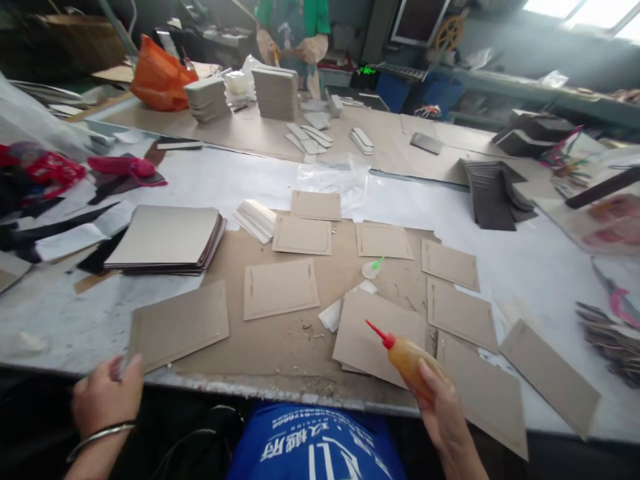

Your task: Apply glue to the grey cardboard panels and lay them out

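My right hand [440, 407] is wrapped round a squeeze bottle [413, 363] of amber liquid, probably glue, with a red pointed nozzle. The nozzle tilts up and left above a plain cardboard sheet [375, 330] lying on other pieces. At the table's front edge on the left, my left hand [107, 393] has its fingers curled, thumb at the near left corner of another cardboard sheet [180, 323]. Thin wet-looking lines run along that sheet's edges. A similar lined sheet [281, 288] lies flat between the hands.
More lined cardboard sheets [463, 310] lie around the right and back. A stack of boards [163, 237] stands at left, beside a bundle of pale strips [255, 219]. A small green-tipped bottle [371, 269] lies mid-table. Dark folded pieces [493, 193] rest at right. Across the table stands a person [293, 40].
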Motion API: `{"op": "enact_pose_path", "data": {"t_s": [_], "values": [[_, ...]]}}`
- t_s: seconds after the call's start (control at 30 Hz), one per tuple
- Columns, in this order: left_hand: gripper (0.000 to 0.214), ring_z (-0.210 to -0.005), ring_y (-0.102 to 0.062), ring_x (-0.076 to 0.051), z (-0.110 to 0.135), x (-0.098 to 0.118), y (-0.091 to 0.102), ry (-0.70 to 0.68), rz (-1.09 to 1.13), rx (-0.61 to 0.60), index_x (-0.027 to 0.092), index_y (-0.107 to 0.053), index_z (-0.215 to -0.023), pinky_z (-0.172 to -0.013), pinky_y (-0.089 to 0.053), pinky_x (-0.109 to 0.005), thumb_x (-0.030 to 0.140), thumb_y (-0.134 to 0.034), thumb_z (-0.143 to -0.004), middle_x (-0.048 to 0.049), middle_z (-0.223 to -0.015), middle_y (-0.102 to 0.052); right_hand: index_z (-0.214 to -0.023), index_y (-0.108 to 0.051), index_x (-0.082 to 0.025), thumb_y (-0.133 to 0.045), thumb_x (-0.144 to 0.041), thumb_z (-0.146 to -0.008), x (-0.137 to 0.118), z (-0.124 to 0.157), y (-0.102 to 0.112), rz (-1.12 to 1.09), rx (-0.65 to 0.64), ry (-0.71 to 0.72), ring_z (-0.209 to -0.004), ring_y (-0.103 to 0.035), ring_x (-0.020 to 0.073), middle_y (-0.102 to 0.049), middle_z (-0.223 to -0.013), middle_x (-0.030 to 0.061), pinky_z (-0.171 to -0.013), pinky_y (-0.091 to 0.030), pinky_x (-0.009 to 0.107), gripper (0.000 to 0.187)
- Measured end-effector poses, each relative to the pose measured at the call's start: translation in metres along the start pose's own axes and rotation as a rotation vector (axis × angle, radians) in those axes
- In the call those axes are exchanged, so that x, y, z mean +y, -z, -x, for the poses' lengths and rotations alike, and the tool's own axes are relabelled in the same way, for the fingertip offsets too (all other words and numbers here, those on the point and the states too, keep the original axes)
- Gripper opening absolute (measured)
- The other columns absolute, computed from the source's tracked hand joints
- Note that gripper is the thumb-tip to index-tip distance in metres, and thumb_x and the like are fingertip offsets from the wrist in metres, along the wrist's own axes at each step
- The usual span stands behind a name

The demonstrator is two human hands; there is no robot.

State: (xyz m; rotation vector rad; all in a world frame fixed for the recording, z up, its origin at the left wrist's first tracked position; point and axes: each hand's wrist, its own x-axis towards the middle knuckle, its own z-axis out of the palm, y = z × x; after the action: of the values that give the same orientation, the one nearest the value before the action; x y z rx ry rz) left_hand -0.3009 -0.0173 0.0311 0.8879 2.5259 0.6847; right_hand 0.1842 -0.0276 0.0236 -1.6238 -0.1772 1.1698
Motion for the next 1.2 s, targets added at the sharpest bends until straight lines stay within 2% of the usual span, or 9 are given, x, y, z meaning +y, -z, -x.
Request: {"op": "enact_pose_path", "data": {"t_s": [0.07, 0.1, 0.17, 0.23, 0.3, 0.37, 0.5, 0.73, 1.2], "values": [[0.016, -0.083, -0.063, -0.035, 0.034, 0.027, -0.038, -0.059, 0.060, -0.137, 0.026, -0.054, -0.075, -0.076, -0.050, -0.048, 0.039, -0.057, -0.065, -0.0081, -0.071, -0.068, -0.095, -0.051, -0.022, -0.080, -0.036, -0.049, 0.000, -0.006, -0.005, 0.108, 0.068, 0.104, -0.078, -0.061, 0.0190, -0.063, -0.084, -0.0012, -0.067, -0.052, 0.030, 0.055], [0.024, -0.081, -0.064, -0.032, 0.055, 0.043, -0.061, -0.028, 0.198, -0.293, 0.025, -0.055, -0.084, -0.076, -0.050, -0.044, 0.042, -0.053, -0.068, -0.0095, -0.079, -0.068, -0.096, -0.049, -0.023, -0.080, -0.038, -0.049, 0.000, -0.010, -0.008, 0.167, 0.084, 0.149, -0.077, -0.061, 0.0184, -0.062, -0.083, -0.0017, -0.067, -0.052, 0.030, 0.058], [0.032, -0.071, -0.064, -0.028, 0.099, 0.073, -0.112, -0.018, 0.352, -0.638, 0.023, -0.054, -0.090, -0.066, -0.049, -0.040, 0.044, -0.053, -0.065, -0.0108, -0.082, -0.068, -0.099, -0.046, -0.022, -0.078, -0.043, -0.051, -0.002, -0.016, -0.016, 0.303, 0.073, 0.234, -0.077, -0.059, 0.0186, -0.059, -0.084, -0.0008, -0.069, -0.050, 0.032, 0.061], [0.040, -0.067, -0.062, -0.026, 0.136, 0.096, -0.156, -0.082, 0.363, -0.871, 0.019, -0.054, -0.096, -0.064, -0.047, -0.038, 0.043, -0.052, -0.065, -0.0087, -0.076, -0.066, -0.100, -0.045, -0.021, -0.075, -0.047, -0.053, -0.005, -0.022, -0.023, 0.458, 0.064, 0.331, -0.079, -0.058, 0.0194, -0.057, -0.087, 0.0005, -0.072, -0.049, 0.034, 0.061], [0.038, -0.068, -0.060, -0.024, 0.159, 0.109, -0.187, -0.110, 0.367, -0.939, 0.017, -0.056, -0.091, -0.062, -0.046, -0.036, 0.042, -0.053, -0.063, -0.0071, -0.072, -0.064, -0.100, -0.044, -0.021, -0.072, -0.050, -0.054, -0.009, -0.027, -0.029, 0.587, 0.061, 0.404, -0.081, -0.057, 0.0196, -0.054, -0.089, 0.0012, -0.073, -0.048, 0.033, 0.060], [0.030, -0.068, -0.059, -0.022, 0.169, 0.113, -0.203, -0.128, 0.369, -0.963, 0.017, -0.056, -0.081, -0.059, -0.045, -0.033, 0.039, -0.052, -0.061, -0.0061, -0.071, -0.062, -0.100, -0.043, -0.022, -0.070, -0.052, -0.056, -0.014, -0.030, -0.034, 0.661, 0.050, 0.424, -0.081, -0.056, 0.0198, -0.054, -0.090, 0.0018, -0.072, -0.048, 0.032, 0.059], [0.018, -0.054, -0.051, -0.017, 0.168, 0.114, -0.211, -0.122, 0.358, -0.967, 0.019, -0.050, -0.065, -0.051, -0.041, -0.030, 0.036, -0.049, -0.060, 0.0000, -0.059, -0.052, -0.099, -0.042, -0.022, -0.067, -0.054, -0.057, -0.022, -0.034, -0.044, 0.716, 0.032, 0.429, -0.079, -0.057, 0.0207, -0.055, -0.088, 0.0027, -0.071, -0.047, 0.032, 0.058], [0.018, -0.047, -0.043, -0.013, 0.172, 0.118, -0.209, -0.077, 0.383, -0.948, 0.020, -0.045, -0.062, -0.047, -0.038, -0.028, 0.038, -0.048, -0.059, 0.0052, -0.052, -0.044, -0.097, -0.043, -0.021, -0.064, -0.055, -0.058, -0.030, -0.041, -0.054, 0.800, 0.007, 0.454, -0.077, -0.057, 0.0212, -0.055, -0.088, 0.0037, -0.071, -0.046, 0.033, 0.055], [0.012, -0.043, -0.051, -0.012, 0.167, 0.128, -0.198, 0.077, 0.389, -1.002, 0.017, -0.053, -0.062, -0.046, -0.033, -0.025, 0.027, -0.048, -0.059, 0.0041, -0.051, -0.053, -0.095, -0.047, -0.022, -0.064, -0.054, -0.056, -0.020, -0.013, -0.030, 0.811, -0.053, 0.311, -0.075, -0.058, 0.0213, -0.058, -0.082, 0.0017, -0.067, -0.046, 0.032, 0.054]]}}
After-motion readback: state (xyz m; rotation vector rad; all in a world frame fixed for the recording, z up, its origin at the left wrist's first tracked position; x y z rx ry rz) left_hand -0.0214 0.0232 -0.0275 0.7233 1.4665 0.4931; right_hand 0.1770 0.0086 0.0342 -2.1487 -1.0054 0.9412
